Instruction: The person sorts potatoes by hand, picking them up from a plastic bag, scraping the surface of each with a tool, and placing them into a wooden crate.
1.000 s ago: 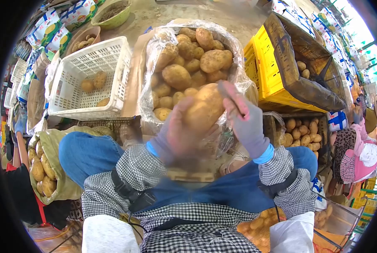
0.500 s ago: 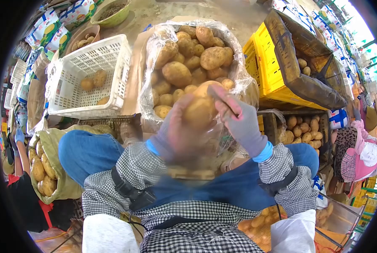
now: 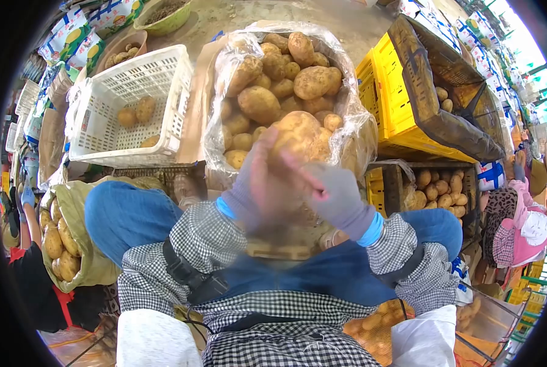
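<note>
My left hand [image 3: 260, 177], in a grey glove with a blue cuff, is smeared by motion. Its fingers stretch up beside a large lumpy potato [image 3: 299, 130] at the front of the pile. Close by on the right is my right hand [image 3: 337, 192], also gloved, with pink on the fingers. One finger points left towards my left hand; the others are curled, and whatever they may hold is hidden. Beyond both hands stands a box lined with clear plastic [image 3: 362, 125], heaped with potatoes of mixed sizes.
A white crate [image 3: 178, 104] holding a few potatoes stands left. Yellow crates [image 3: 399, 116] and a dark-lined bin [image 3: 420, 92] are at the right, above a box of smaller potatoes [image 3: 438, 189]. A green sack [image 3: 96, 257] of potatoes sits by my left knee. Another person [image 3: 527, 226] is far right.
The potato between my hands no longer shows there. The lumpy potato beyond them is now in plainer view. My right hand has moved lower and slightly left.
</note>
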Demonstrator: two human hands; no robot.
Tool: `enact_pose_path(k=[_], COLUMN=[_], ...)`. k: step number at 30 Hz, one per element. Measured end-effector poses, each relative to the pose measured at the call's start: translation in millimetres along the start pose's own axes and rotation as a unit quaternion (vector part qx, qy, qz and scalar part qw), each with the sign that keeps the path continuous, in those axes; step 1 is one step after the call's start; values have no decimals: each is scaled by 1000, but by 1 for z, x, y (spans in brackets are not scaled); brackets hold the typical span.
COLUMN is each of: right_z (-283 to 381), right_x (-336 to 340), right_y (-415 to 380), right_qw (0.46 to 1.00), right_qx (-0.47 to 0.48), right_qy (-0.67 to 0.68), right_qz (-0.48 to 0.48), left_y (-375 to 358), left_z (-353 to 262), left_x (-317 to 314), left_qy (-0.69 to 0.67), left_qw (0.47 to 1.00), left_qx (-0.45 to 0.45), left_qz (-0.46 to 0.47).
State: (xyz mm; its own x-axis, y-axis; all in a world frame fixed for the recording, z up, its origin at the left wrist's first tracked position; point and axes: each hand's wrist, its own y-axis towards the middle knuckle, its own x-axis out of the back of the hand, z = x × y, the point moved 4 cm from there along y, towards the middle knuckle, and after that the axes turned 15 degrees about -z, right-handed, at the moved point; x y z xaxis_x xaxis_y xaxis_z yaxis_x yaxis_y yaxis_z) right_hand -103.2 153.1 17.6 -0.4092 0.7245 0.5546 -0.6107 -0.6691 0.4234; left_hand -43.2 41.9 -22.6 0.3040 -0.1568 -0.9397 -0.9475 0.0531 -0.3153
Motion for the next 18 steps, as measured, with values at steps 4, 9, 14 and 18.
enact_pose_path(k=[4, 9, 14, 18], right_z=[-12, 4, 1, -1], right_x=[2, -2, 0, 0], right_y=[4, -1, 0, -2], right_qw=[997, 999, 1000, 995], right_qx=[-71, -3, 7, 84], right_qy=[31, -11, -23, -34], right_qz=[-9, 44, 7, -43], left_y=[-2, -5, -4, 0], left_z=[1, 0, -4, -6], left_x=[6, -3, 13, 27], left_qy=[29, -29, -140, -143], left_qw=[998, 997, 985, 984], left_qx=[-2, 62, 96, 102], left_qz=[-47, 33, -35, -39])
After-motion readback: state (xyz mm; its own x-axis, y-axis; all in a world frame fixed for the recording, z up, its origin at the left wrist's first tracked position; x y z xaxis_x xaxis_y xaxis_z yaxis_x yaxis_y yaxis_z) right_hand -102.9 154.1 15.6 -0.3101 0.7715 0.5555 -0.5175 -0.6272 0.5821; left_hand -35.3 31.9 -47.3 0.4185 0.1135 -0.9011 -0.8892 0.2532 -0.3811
